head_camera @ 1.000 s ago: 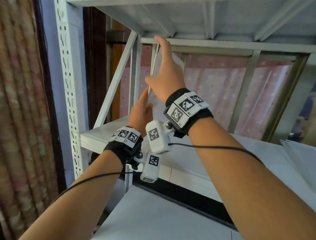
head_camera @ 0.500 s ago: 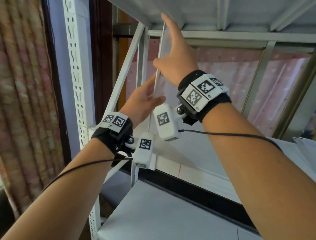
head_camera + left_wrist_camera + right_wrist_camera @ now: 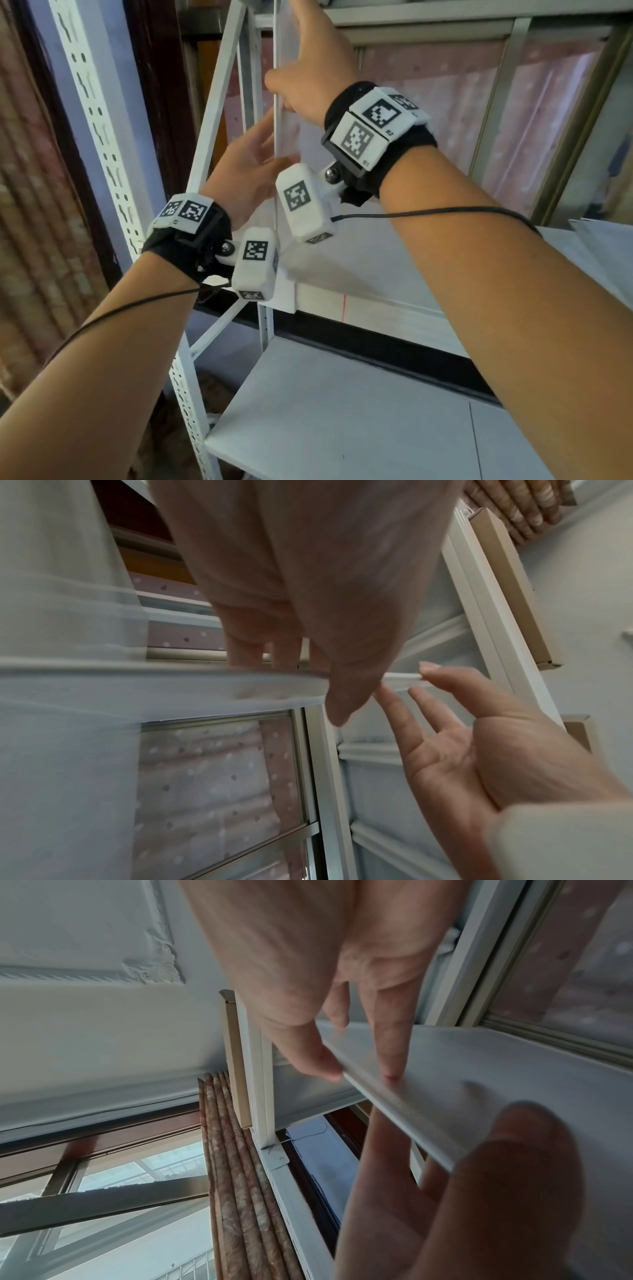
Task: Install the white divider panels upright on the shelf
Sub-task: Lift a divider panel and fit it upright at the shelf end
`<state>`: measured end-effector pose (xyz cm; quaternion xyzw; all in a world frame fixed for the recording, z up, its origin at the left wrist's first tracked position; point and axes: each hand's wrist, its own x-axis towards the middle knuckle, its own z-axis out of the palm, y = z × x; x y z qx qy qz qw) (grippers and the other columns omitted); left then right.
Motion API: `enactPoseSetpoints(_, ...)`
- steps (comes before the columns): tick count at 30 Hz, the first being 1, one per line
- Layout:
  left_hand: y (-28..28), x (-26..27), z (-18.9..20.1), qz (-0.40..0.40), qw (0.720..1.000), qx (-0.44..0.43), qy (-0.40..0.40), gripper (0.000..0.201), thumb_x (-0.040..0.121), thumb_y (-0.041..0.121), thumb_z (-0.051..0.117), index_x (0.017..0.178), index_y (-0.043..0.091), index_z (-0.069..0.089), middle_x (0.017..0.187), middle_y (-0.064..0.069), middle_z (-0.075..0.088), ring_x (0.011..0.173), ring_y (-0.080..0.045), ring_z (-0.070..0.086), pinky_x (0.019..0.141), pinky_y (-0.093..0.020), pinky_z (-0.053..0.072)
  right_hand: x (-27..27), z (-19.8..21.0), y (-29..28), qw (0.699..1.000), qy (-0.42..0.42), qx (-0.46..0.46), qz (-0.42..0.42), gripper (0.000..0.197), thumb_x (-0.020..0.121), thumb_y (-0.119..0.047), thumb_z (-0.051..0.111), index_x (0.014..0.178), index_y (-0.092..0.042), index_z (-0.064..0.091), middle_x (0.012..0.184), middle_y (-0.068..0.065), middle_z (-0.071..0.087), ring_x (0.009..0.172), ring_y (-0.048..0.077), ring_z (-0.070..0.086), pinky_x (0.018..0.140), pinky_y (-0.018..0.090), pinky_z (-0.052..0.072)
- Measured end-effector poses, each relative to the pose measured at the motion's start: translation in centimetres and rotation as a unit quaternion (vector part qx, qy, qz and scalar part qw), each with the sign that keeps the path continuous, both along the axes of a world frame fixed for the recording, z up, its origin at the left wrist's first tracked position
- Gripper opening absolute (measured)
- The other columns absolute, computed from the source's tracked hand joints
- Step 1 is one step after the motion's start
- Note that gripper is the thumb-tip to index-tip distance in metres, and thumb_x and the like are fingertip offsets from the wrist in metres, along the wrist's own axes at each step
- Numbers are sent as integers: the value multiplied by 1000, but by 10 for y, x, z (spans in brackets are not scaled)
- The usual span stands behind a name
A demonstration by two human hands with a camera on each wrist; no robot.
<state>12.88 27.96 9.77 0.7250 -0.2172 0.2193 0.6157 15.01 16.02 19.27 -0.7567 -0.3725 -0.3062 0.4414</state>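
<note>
A thin white divider panel (image 3: 288, 137) stands upright and edge-on over the left end of the white shelf board (image 3: 376, 274), its top near the shelf above (image 3: 428, 12). My right hand (image 3: 306, 58) pinches the panel high up. In the right wrist view its thumb (image 3: 318, 1064) lies on one face and its fingers (image 3: 390, 1056) on the other face of the panel (image 3: 514, 1085). My left hand (image 3: 248, 157) is lower, with straight, spread fingers. In the left wrist view the left hand's fingertips (image 3: 423, 669) touch the panel's front edge (image 3: 400, 675).
The rack's perforated white post (image 3: 102, 144) and a diagonal brace (image 3: 212, 120) stand just left of the hands. Another white shelf (image 3: 342, 411) lies below. More white sheets (image 3: 603, 246) lie at the far right of the board. A patterned curtain (image 3: 34, 240) hangs left.
Both hands have risen with the panel, bringing its top close under the upper shelf. My left hand has come off the panel's face and now has straight fingers at its front edge.
</note>
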Motion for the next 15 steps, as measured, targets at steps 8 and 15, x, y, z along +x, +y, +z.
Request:
enactPoseSetpoints(8,-1,-2,0,28,999,14,-5,67,89,3,62,147,24,35,135,-6,58,116,-26,61,94,-50,52,-4,0,0,999,-20,-9,-23,60,87,-4,63,143,-11,41,104,4,60,70,9,62,67,27,61)
enactPoseSetpoints(15,0,-5,1,52,998,35,-12,67,87,-3,57,147,20,35,133,-2,61,121,-22,58,100,-53,47,-8,0,1,1000,-21,-10,16,83,82,2,61,155,-22,30,138,19,57,73,18,69,61,31,61)
